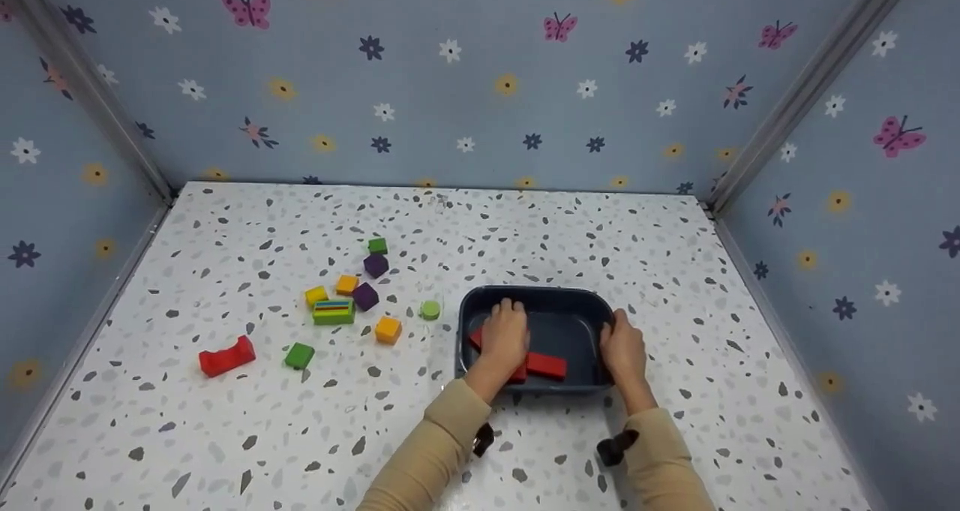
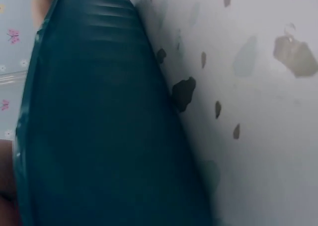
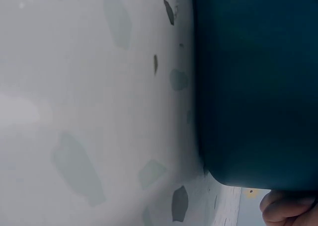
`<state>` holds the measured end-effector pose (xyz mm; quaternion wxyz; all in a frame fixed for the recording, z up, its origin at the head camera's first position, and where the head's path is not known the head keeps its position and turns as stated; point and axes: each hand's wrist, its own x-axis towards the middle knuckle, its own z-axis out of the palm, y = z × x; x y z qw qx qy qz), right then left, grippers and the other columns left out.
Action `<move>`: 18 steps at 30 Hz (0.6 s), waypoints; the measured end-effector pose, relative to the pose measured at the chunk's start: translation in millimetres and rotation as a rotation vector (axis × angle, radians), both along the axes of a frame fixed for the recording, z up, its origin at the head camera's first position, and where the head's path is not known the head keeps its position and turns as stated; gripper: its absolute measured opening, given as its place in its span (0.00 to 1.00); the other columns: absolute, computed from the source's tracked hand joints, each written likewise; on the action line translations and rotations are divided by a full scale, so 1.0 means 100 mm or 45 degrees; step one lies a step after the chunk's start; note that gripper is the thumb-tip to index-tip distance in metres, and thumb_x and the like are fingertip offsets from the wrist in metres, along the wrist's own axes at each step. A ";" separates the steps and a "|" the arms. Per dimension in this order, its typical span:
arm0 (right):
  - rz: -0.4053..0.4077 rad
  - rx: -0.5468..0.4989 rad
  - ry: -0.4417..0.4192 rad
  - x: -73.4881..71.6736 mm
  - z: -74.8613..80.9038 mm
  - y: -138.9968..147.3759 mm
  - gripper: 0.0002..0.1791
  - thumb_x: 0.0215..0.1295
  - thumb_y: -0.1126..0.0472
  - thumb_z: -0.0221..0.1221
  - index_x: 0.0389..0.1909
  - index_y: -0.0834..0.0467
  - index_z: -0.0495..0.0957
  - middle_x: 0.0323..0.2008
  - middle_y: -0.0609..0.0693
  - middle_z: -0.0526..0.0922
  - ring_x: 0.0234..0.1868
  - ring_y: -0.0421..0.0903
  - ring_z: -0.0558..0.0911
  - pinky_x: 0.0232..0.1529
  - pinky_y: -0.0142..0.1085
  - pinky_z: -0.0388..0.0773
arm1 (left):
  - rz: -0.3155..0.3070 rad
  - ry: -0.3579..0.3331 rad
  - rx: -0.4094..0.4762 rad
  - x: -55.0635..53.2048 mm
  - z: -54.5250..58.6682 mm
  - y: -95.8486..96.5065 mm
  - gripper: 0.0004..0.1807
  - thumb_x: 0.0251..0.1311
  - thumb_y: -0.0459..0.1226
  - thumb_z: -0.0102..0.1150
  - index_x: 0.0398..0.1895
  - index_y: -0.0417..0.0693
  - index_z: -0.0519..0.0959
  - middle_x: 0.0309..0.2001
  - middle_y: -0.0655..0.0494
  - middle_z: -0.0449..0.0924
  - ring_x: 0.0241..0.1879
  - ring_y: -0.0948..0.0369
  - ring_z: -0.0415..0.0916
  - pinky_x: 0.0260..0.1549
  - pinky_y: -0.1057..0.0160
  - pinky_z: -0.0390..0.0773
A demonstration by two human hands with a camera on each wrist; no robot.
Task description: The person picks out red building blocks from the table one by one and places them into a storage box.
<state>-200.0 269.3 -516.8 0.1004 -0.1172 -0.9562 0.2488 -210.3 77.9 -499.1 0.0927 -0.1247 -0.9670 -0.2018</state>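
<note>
A dark blue rectangular plastic tub (image 1: 574,323) sits on the table with several red toy blocks (image 1: 547,365) in its left and front part. My left hand (image 1: 505,338) reaches down inside it, fingers bent over the red blocks; one red piece shows just left of the hand. Its fingertips are hidden, so I cannot tell whether they hold a block. At the tub's right side, my right hand (image 1: 624,346) grips the rim. The outer wall of the tub (image 2: 99,112) fills much of the left wrist view. Curled fingers (image 3: 285,208) show by its corner in the right wrist view.
Left of the tub lie loose blocks: a light green disc (image 1: 430,310), orange cube (image 1: 388,330), purple block (image 1: 365,296), striped green block (image 1: 334,312), green block (image 1: 299,356) and red notched block (image 1: 227,357). Patterned walls (image 1: 480,106) bound the speckled table (image 1: 300,436).
</note>
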 end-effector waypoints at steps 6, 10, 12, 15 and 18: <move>-0.001 0.008 0.011 0.00 -0.01 -0.01 0.09 0.61 0.64 0.48 0.40 0.65 0.67 0.32 0.68 0.76 0.31 0.64 0.76 0.26 0.53 0.70 | -0.011 0.118 0.033 0.06 0.13 -0.10 0.13 0.46 0.35 0.62 0.36 0.39 0.74 0.34 0.48 0.73 0.34 0.53 0.73 0.30 0.58 0.75; -0.005 0.003 -0.005 -0.01 0.00 0.00 0.09 0.61 0.64 0.48 0.40 0.65 0.67 0.32 0.68 0.76 0.32 0.63 0.77 0.26 0.53 0.70 | -0.011 0.158 0.070 0.10 0.20 -0.16 0.13 0.47 0.35 0.62 0.36 0.39 0.75 0.33 0.48 0.73 0.33 0.54 0.73 0.30 0.58 0.75; -0.006 -0.002 -0.019 -0.01 0.00 0.00 0.09 0.62 0.63 0.48 0.40 0.64 0.66 0.33 0.67 0.76 0.32 0.63 0.77 0.27 0.53 0.70 | -0.016 0.171 0.077 0.12 0.23 -0.19 0.13 0.47 0.35 0.62 0.36 0.39 0.75 0.33 0.48 0.74 0.33 0.54 0.73 0.31 0.58 0.74; 0.000 -0.009 -0.032 -0.01 0.00 0.00 0.09 0.62 0.64 0.47 0.41 0.65 0.66 0.34 0.68 0.76 0.32 0.62 0.77 0.27 0.53 0.70 | -0.027 0.194 0.090 0.15 0.26 -0.25 0.13 0.47 0.35 0.62 0.37 0.39 0.76 0.33 0.48 0.74 0.33 0.54 0.74 0.32 0.59 0.74; 0.000 -0.016 -0.051 -0.02 0.00 0.00 0.10 0.62 0.64 0.47 0.42 0.65 0.66 0.35 0.68 0.76 0.33 0.62 0.77 0.29 0.53 0.70 | -0.036 0.218 0.130 0.17 0.27 -0.32 0.13 0.48 0.35 0.61 0.36 0.38 0.76 0.33 0.48 0.74 0.33 0.54 0.74 0.32 0.59 0.74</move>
